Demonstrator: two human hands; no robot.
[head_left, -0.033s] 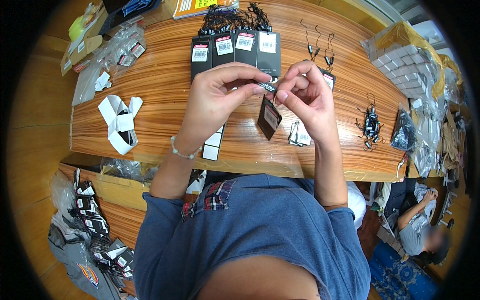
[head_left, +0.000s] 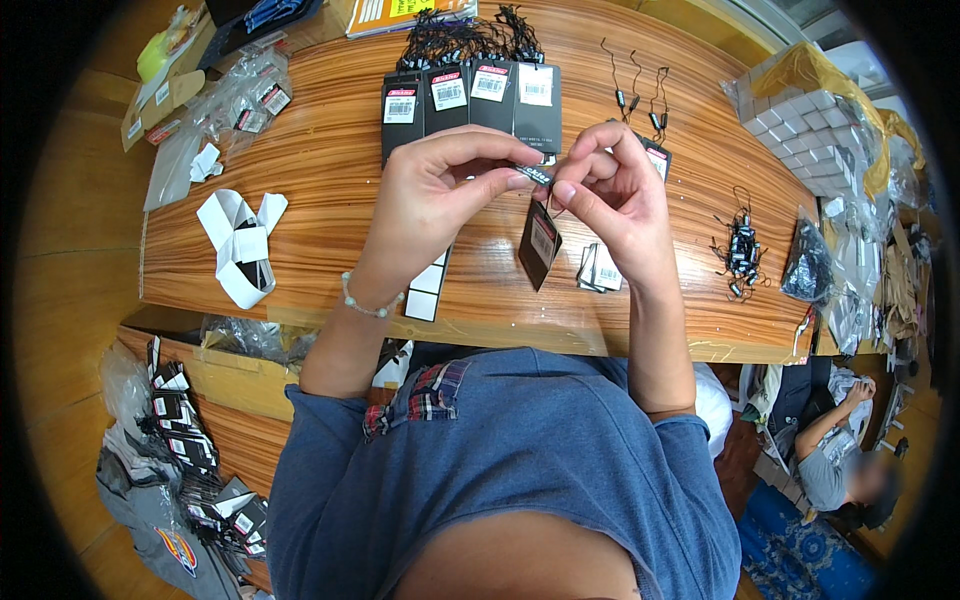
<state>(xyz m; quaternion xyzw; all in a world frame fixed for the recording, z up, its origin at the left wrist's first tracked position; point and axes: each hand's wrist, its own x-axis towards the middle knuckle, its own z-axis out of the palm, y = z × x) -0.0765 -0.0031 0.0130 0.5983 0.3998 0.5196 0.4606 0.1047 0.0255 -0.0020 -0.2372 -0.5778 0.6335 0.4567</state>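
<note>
My left hand (head_left: 432,190), with a beaded bracelet on its wrist, pinches a small black string seal (head_left: 531,174) with white lettering between thumb and forefinger. At the seal's other end, my right hand (head_left: 622,205) is closed with thumb and forefinger on the seal or its cord; which of the two is hidden. A black hang tag (head_left: 540,248) with a barcode label dangles below on its cord, clear of the table. Just beyond my hands lie rows of black hang tags (head_left: 540,115), their tangled black cords (head_left: 465,40) pointing away from me.
The striped wooden table (head_left: 330,150) bears a curled white label strip (head_left: 222,215) at left, small barcode cards (head_left: 603,270) near the middle, and a pile of black string seals (head_left: 742,250) at right. A box of white packets (head_left: 800,125) stands far right. A person (head_left: 835,470) sits lower right.
The dangling hang tag has swung and turned slightly, its lower corner a little lower. The seal has tilted slightly between my fingers. Both hands stay in place.
</note>
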